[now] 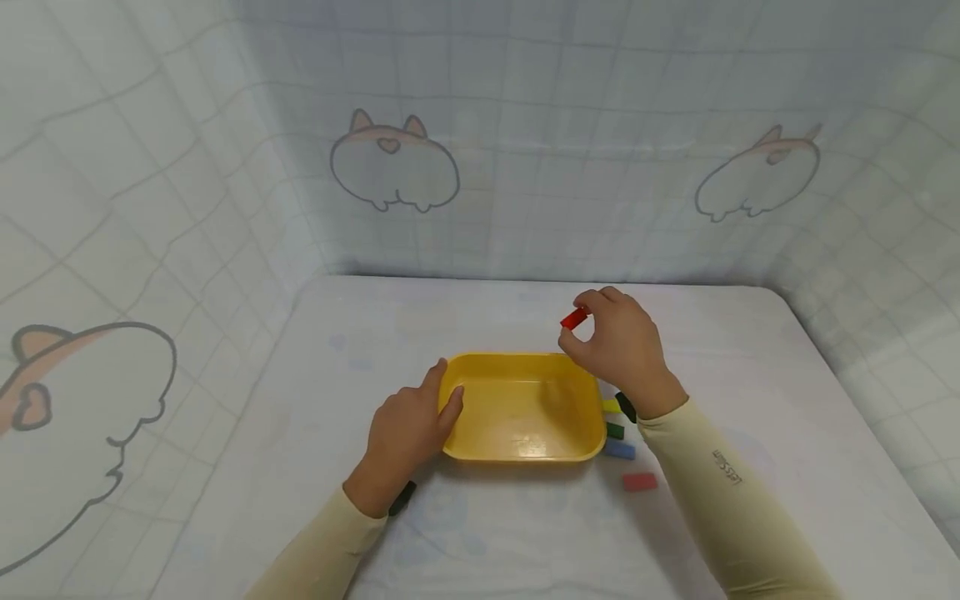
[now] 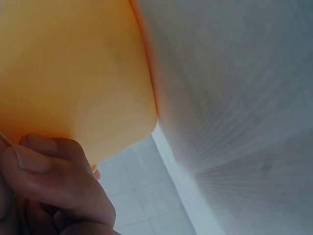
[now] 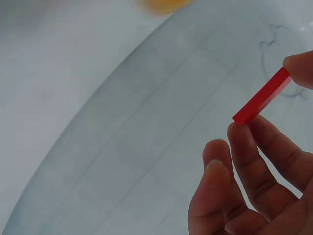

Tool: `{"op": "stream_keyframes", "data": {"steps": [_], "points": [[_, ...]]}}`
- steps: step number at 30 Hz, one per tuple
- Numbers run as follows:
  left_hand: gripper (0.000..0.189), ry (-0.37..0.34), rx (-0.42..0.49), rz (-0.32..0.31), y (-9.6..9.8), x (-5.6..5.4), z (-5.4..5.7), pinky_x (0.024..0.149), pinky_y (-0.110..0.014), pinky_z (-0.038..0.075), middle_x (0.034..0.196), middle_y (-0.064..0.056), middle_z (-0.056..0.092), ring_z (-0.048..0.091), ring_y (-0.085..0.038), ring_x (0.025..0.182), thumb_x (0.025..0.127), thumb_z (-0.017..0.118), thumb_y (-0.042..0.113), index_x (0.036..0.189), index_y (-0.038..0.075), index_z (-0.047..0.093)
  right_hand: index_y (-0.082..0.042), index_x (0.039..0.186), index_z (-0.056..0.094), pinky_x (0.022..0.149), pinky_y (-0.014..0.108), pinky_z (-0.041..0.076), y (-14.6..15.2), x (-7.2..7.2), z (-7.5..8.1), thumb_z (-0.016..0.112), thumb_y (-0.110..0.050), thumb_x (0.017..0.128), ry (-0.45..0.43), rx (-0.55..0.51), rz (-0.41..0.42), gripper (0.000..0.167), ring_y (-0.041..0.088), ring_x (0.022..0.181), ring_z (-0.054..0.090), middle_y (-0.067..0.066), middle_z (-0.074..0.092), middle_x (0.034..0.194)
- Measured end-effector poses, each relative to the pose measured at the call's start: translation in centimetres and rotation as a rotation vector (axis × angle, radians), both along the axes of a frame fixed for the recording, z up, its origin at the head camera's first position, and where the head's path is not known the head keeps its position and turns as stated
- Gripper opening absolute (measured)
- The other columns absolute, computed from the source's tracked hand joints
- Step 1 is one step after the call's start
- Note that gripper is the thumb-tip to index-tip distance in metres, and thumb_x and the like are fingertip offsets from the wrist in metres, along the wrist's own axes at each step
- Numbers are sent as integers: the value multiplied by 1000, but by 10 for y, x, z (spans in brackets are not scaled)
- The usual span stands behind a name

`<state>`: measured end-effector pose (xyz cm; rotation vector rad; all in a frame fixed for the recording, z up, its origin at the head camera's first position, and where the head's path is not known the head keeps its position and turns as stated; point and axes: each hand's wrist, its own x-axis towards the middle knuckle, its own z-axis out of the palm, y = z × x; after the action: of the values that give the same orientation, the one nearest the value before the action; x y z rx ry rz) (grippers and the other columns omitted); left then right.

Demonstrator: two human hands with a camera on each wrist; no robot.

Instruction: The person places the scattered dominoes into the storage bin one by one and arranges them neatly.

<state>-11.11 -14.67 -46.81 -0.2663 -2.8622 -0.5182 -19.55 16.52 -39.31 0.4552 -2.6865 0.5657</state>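
Observation:
My right hand (image 1: pixel 618 342) pinches a small red block (image 1: pixel 574 318) between the thumb and fingertips, above the far right corner of a yellow plastic tray (image 1: pixel 525 412). In the right wrist view the red block (image 3: pixel 261 96) appears as a slim bar held by its two ends. At the tray's left side, my left hand (image 1: pixel 405 427) grips the rim, its thumb over the inner side. From the left wrist, the tray's wall (image 2: pixel 83 73) fills the upper left, beside the curled fingers (image 2: pixel 63 181). No blocks show inside the tray.
Along the tray's right side lie a yellow block (image 1: pixel 612 406), partly hidden, a green block (image 1: pixel 615 432) and a blue block (image 1: pixel 619 450). A pinkish-red block (image 1: pixel 640 482) lies nearer me. White cloth covers the table (image 1: pixel 360 333), with patterned cloth walls (image 1: pixel 525 167) around it.

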Motion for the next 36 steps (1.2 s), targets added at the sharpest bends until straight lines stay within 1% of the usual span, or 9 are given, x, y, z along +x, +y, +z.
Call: {"op": "stream_keyframes", "data": {"steps": [4, 8, 13, 18, 21, 24, 28, 32, 36], "points": [[58, -12, 17, 2, 0, -1, 2, 36, -33, 31, 49, 0, 39, 37, -19, 39, 106, 54, 45, 150, 6, 56, -12, 111, 74, 61, 39, 52, -29, 0, 6, 72, -35, 85, 4, -19, 62, 35, 23, 86, 59, 3, 70, 106], [55, -27, 23, 4, 1, -2, 2, 37, -32, 32, 50, 0, 40, 37, -18, 39, 105, 54, 38, 150, 6, 56, -10, 114, 75, 66, 39, 55, -56, 2, 8, 73, -35, 87, -10, -2, 130, 37, 25, 93, 61, 3, 70, 109], [55, -39, 13, 20, 0, 0, 1, 37, -31, 31, 50, 0, 40, 34, -17, 38, 104, 55, 35, 150, 5, 56, -11, 115, 75, 71, 39, 57, -83, 5, 2, 76, -37, 88, -3, 27, 226, 38, 25, 96, 62, 1, 70, 110], [53, 3, 14, 2, -1, 1, -2, 36, -30, 29, 49, 0, 37, 31, -16, 37, 104, 56, 32, 148, 4, 58, -14, 116, 75, 72, 35, 56, -103, 7, -10, 80, -35, 87, 5, 57, 310, 35, 21, 100, 62, -3, 68, 110], [52, 19, 11, -13, -1, 2, -3, 35, -28, 29, 49, 1, 37, 30, -15, 36, 104, 55, 32, 147, 3, 58, -16, 117, 74, 69, 31, 56, -111, 10, -16, 80, -36, 86, -5, 116, 371, 37, 16, 94, 61, -6, 66, 108], [51, 36, 10, -18, -3, 3, -3, 35, -28, 28, 49, 1, 36, 29, -14, 37, 104, 56, 32, 147, 3, 58, -18, 115, 72, 63, 27, 53, -120, 12, -19, 80, -38, 86, -35, 187, 441, 36, 10, 82, 58, -8, 64, 104], [50, 47, 18, -24, -4, 3, -3, 35, -28, 28, 50, 1, 36, 29, -14, 38, 105, 56, 31, 147, 3, 58, -23, 105, 69, 56, 26, 48, -129, 13, -23, 78, -35, 88, -98, 268, 501, 22, 8, 68, 53, -11, 58, 92], [50, 17, 38, -15, -3, 2, -2, 36, -29, 28, 50, 1, 38, 31, -14, 39, 105, 54, 31, 148, 5, 57, -28, 94, 69, 56, 28, 46, -135, 15, -27, 77, -30, 88, -159, 329, 529, 10, 9, 63, 51, -14, 54, 83], [51, -33, 47, -2, -3, 4, 0, 37, -30, 28, 50, 0, 40, 32, -15, 40, 105, 53, 30, 150, 6, 56, -27, 90, 69, 56, 30, 46, -140, 16, -33, 75, -27, 89, -199, 375, 527, 6, 9, 63, 52, -14, 55, 80]]}}
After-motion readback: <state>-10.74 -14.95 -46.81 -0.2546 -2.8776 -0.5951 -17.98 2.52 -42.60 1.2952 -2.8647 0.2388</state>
